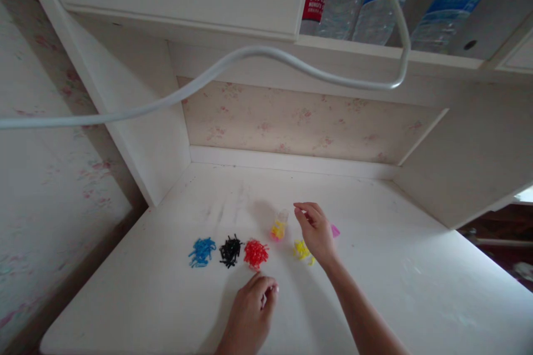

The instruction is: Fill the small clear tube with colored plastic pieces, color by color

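Note:
My right hand (315, 228) is raised beside a small clear bottle (283, 216) with yellow pieces and a pink bottom end. Its thumb and forefinger are pinched together at the bottle's upper right; anything between them is too small to make out. Partly behind this hand lies a pile of yellow pieces (300, 250). My left hand (252, 306) rests nearer me with curled fingers, just below a pile of red pieces (255, 253); whatever its fingertips hold, if anything, is hidden. Left of the red are a black pile (230, 250) and a blue pile (202, 252) of short thin pieces.
A pink object (335, 231) shows just past my right wrist. Everything lies on a white desk (166, 299) with side panels and a back wall. Overhead, a white cable (258, 51) crosses the view, and a shelf holds several water bottles (377, 5).

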Motion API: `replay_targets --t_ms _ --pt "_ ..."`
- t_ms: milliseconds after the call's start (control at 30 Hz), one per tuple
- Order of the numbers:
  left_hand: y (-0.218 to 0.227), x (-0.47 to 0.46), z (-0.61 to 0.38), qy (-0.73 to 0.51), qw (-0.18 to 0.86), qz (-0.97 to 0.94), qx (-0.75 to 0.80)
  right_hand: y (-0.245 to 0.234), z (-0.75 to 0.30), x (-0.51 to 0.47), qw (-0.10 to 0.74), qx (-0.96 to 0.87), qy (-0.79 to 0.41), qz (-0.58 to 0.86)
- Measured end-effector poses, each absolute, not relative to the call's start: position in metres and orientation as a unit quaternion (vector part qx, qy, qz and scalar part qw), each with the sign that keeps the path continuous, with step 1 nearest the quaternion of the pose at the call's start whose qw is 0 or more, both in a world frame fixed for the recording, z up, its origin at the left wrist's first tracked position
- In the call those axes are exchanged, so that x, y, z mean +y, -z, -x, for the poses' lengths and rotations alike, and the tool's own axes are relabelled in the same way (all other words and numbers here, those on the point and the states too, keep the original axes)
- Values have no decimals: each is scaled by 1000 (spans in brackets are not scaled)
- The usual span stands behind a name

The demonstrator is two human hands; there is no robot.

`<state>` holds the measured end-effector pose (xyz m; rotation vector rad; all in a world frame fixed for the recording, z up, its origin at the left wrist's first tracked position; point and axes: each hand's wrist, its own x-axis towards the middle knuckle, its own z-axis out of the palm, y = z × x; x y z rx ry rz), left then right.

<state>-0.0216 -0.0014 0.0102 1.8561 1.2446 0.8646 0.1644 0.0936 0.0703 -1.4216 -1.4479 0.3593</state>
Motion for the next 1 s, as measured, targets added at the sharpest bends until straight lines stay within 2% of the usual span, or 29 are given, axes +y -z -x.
replay_targets --t_ms 167,267,400,567,1000 --pt "-11 -1 22 -332 360 -735 469 -32 -207 69 507 -528 -231 641" --pt "-10 0 20 -322 342 -747 471 -8 -231 44 444 -546 -233 671" --pt "-7 2 8 -294 283 -751 519 8 -240 15 330 -589 -172 717" --pt "-14 11 -24 -235 223 -770 550 3 -221 2 249 -636 -66 728" --pt "-10 44 -79 -158 126 -809 553 1 -221 4 221 -670 -26 708"
